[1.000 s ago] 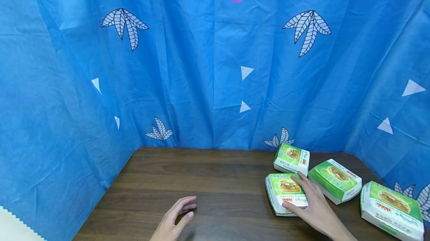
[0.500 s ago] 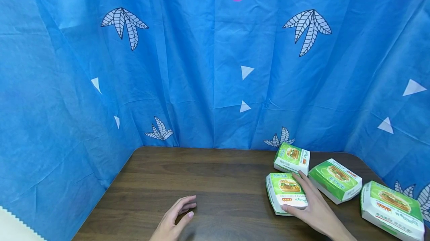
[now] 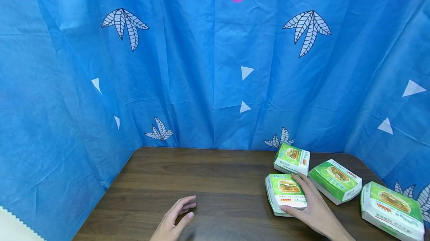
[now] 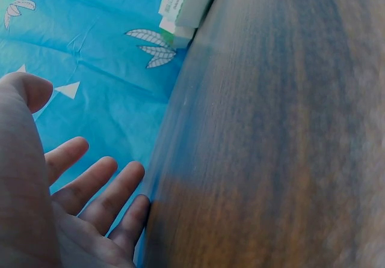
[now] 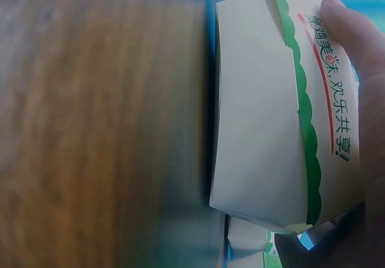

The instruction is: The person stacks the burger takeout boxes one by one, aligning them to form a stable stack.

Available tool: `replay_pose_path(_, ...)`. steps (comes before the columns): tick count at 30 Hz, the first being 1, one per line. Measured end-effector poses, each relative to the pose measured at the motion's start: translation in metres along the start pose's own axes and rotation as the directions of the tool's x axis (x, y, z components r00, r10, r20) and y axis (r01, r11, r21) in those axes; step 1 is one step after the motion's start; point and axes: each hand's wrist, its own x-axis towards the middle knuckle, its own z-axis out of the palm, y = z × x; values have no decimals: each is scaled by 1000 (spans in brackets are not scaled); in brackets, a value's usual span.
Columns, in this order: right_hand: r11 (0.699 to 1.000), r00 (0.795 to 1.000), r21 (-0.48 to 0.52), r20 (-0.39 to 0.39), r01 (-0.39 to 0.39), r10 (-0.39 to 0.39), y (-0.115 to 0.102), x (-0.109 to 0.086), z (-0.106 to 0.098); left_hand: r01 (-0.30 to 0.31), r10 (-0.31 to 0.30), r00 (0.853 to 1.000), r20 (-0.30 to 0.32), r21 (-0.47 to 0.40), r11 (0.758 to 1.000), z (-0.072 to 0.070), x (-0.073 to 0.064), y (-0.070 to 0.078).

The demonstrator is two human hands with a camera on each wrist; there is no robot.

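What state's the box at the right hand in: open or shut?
Shut: the box at the right hand has its lid down, green scalloped edge lapping the white side.

Burger box [image 3: 287,190]: green-and-white, closed, picture side up, on brown wood-grain surface [image 3: 218,207], right of centre; scalloped green lid edge.

Clear head view, dimmer wrist views

In the head view, bright, even light covers the blue curtain [image 3: 201,65]; the brown table [image 3: 218,181] looks darker, with a faint shadow beside my left hand [image 3: 172,220]. Both wrist views are dimmer: there the table blurs out of focus, with a bluish sheen towards its edge. The print on the box [image 5: 258,112] under my right hand [image 3: 310,203] is legible, though the lower right corner goes nearly black.
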Motion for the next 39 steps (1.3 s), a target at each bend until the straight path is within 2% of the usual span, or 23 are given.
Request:
replay_pose_path(7, 1000, 1000, -18, -14, -22, 22, -1, 1, 0, -10, 10, 1000, -5, 14, 1000, 1, 0, -1)
replay_pose_path(14, 999, 999, -28, -21, -28, 27, -1, 1, 2, 23, -23, 1000, 3, 10, 1000, 1, 0, -2)
replay_pose_path(19, 1000, 1000, -9, -19, -22, 22, 0, 1, 4, 8, -8, 1000, -3, 16, 1000, 1, 0, -1)
replay_pose_path(27, 999, 997, 4, 63, -52, 52, -1, 1, 5, 19, -19, 1000, -5, 18, 1000, 1, -1, 0)
replay_pose_path(30, 999, 997, 9, 63, -44, 44, -1, 0, 6, 16, -16, 1000, 2, 19, 1000, 1, 0, 1)
replay_pose_path(39, 1000, 999, 25, 37, -6, 5, -1, -3, 7, 124, -124, 992, 9, -4, 992, 1, 0, 3)
